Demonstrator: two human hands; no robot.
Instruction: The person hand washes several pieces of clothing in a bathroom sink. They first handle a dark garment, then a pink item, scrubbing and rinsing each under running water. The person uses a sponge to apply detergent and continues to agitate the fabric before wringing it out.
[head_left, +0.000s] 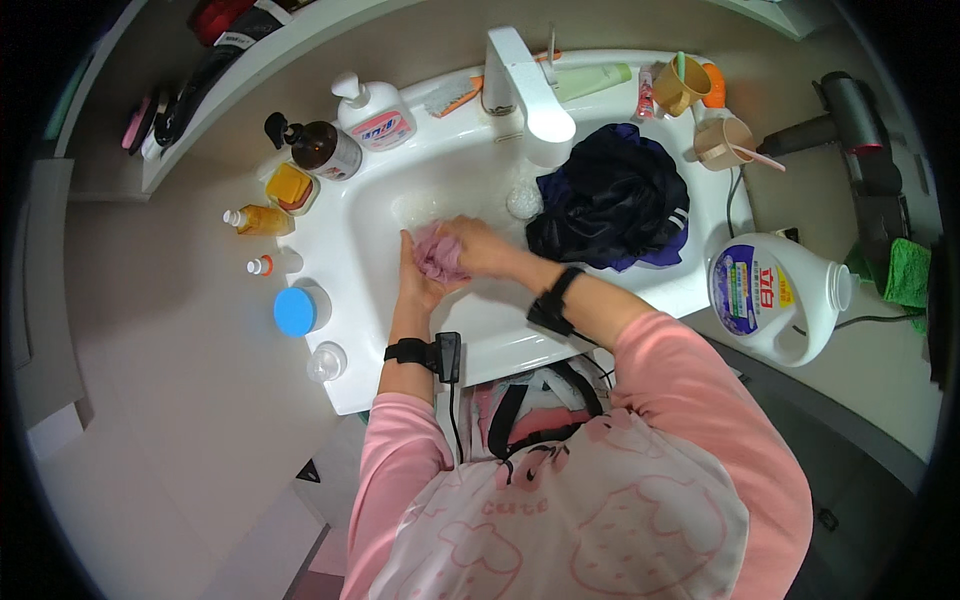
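Note:
A crumpled pink cloth (436, 253) is bunched between my two hands, over the basin of a white washbasin (375, 247). My left hand (417, 281) cups it from the left and below. From the right, my right hand (480, 246) grips it, with the fingertips partly hidden in the folds. Whitish suds or water show in the basin just beyond the cloth. To the right of my right hand lies a heap of dark clothing (615, 199), black with purple-blue parts, on the basin's right side. A white faucet (529, 97) reaches over the basin near a round white drain cover (523, 200).
Along the left rim stand a white pump bottle (377, 116), a brown pump bottle (326, 150), a soap dish with yellow soap (288, 183) and a blue-lidded jar (295, 311). Right are cups (681, 88), an uncapped white detergent jug (780, 296) and a hair dryer (847, 116).

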